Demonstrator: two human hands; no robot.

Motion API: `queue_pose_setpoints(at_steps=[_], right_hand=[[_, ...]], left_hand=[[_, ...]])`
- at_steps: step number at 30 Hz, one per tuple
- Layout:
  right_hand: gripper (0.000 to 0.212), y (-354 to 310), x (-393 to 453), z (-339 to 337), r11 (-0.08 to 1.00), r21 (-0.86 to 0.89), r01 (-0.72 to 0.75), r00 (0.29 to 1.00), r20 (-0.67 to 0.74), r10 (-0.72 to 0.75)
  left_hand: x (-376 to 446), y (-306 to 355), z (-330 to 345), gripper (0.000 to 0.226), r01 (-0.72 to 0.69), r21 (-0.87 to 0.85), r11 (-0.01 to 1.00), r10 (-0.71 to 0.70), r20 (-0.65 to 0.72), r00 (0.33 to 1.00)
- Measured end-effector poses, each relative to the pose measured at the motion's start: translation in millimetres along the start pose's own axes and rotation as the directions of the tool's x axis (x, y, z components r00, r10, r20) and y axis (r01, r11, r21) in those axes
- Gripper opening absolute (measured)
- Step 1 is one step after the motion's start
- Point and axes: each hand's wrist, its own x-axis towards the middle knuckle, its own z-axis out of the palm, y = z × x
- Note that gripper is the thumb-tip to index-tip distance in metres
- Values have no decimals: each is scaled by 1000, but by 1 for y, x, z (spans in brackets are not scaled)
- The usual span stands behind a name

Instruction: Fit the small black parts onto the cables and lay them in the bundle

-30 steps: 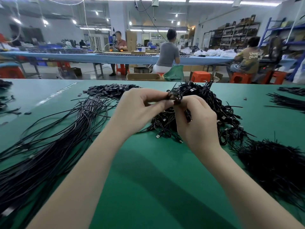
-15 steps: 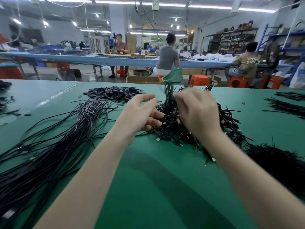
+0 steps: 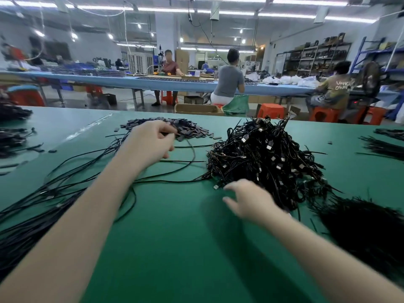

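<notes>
**Left hand at parts pile, right hand by finished bundle**

Left hand point(image 3: 150, 142) reaches to the far pile of small black parts point(image 3: 185, 129), fingers curled at its near-left edge; whether it already pinches a part, cannot tell. Right hand point(image 3: 249, 199) hovers low at the near edge of the tangled bundle of cables with metal plugs point(image 3: 264, 158), fingers loosely spread, holding nothing. Hands well apart. Loose black cables point(image 3: 54, 189) fan across the left side of the green table point(image 3: 175, 248), a few strands running under the left forearm toward the bundle. Another dark heap point(image 3: 367, 226) sits near right, blurred. 3 people sit at a far blue bench point(image 3: 109, 78).
</notes>
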Motion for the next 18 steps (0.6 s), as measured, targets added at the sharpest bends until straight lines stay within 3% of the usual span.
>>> queue_pose_setpoints(at_steps=[2, 4, 6, 8, 11, 15, 18], right_hand=[[37, -4, -17, 37, 998, 60, -22, 997, -75, 26], [33, -2, -23, 52, 991, 129, -33, 986, -156, 53], [30, 2, -22, 54, 987, 158, -14, 984, -173, 42], [29, 4, -20, 54, 982, 186, 5, 984, -177, 29], [29, 4, -21, 54, 982, 189, 21, 982, -188, 15], [27, 6, -23, 54, 975, 222, 25, 982, -186, 17], [26, 6, -24, 55, 973, 229, 35, 979, -204, 13]], left_hand=[[11, -42, -12, 24, 12, 416, 909, -31, 39, 999], [12, -93, -29, 26, 73, 731, 678, -236, 123, 964], [0, -137, -47, 26, 108, 881, 461, -483, 147, 863], [-16, -165, -65, 32, 98, 931, 351, -610, 148, 779], [-27, -177, -90, 46, 217, 874, 434, -611, 109, 784], [-30, -185, -111, 32, 290, 814, 503, -591, 78, 803], [-19, -184, -124, 30, 329, 749, 575, -426, -69, 902]])
